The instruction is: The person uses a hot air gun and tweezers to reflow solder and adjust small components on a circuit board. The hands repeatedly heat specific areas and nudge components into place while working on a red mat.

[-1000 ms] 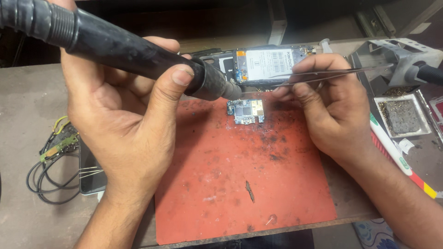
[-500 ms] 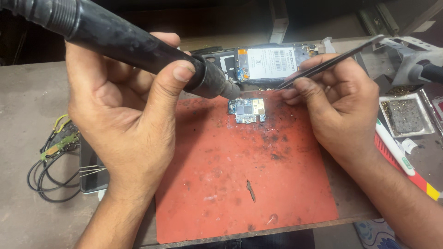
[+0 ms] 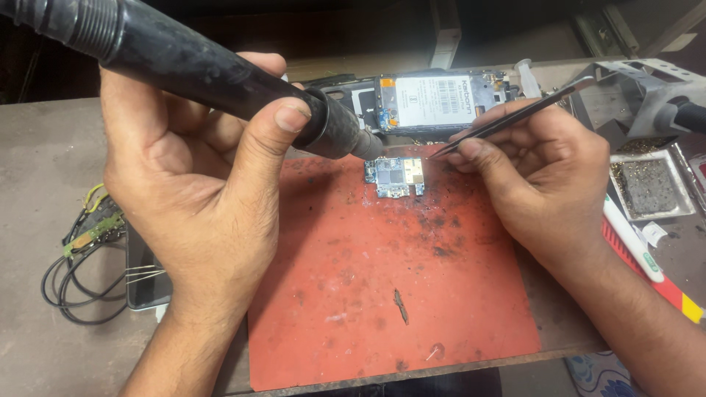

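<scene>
On the red work mat [image 3: 382, 294], near its far edge, lay a small blue circuit board [image 3: 395, 177] with a pale metal shield on its right half. Left hand [image 3: 198, 191]: grip closed around the black barrel of a hot-air tool [image 3: 184, 66], thumb pressed on the collar, nozzle tip slanting down to just above the board's upper left corner. Right hand [image 3: 537, 176]: fingers pinched on a pair of slim metal tweezers [image 3: 507, 121], whose points lay just beside the board's right edge; whether they touched it could not be told. Behind the board, at the mat's far edge, an opened phone body [image 3: 434, 103] lay face down, its white-labelled battery exposed. Left of the mat, a coil of black wire [image 3: 73, 279] with a small green board rested on the desk [image 3: 44, 147] beside a dark flat device. Right of the mat stood a square metal tray [image 3: 651, 187] of grey debris, a red-and-white pen-shaped tool [image 3: 640, 250] and a grey stand [image 3: 647, 88]
</scene>
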